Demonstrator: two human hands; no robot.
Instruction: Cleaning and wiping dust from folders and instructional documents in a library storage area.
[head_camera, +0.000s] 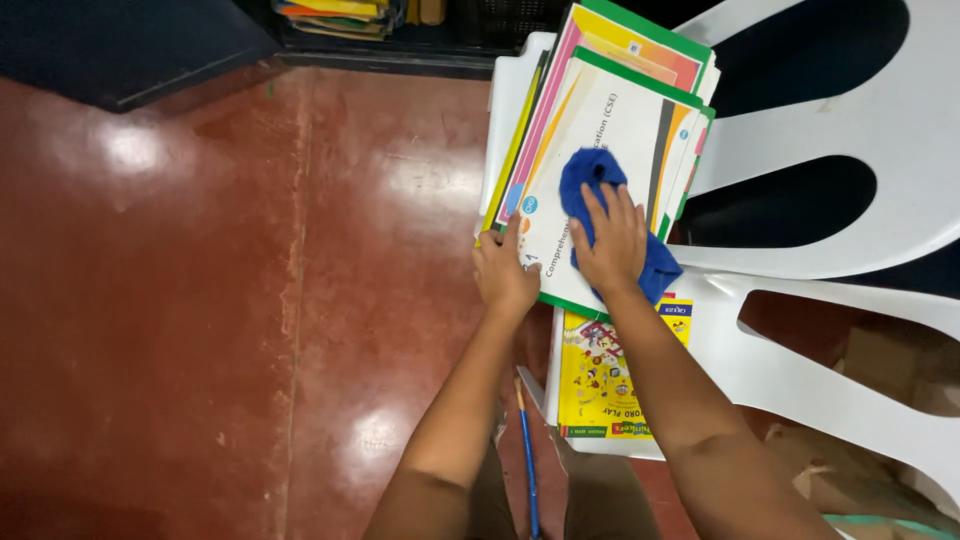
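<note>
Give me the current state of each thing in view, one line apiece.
Blue cloth: flat under right hand.
Top white book: closed, left hand gripping its edge.
Book stack: fanned on white chair.
Yellow book: closed, lying apart.

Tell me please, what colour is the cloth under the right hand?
Blue cloth, head view.

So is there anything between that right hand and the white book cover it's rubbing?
Yes: a blue cloth lies under the right hand, pressed on the white book. The left hand grips the book's edge directly.
</note>
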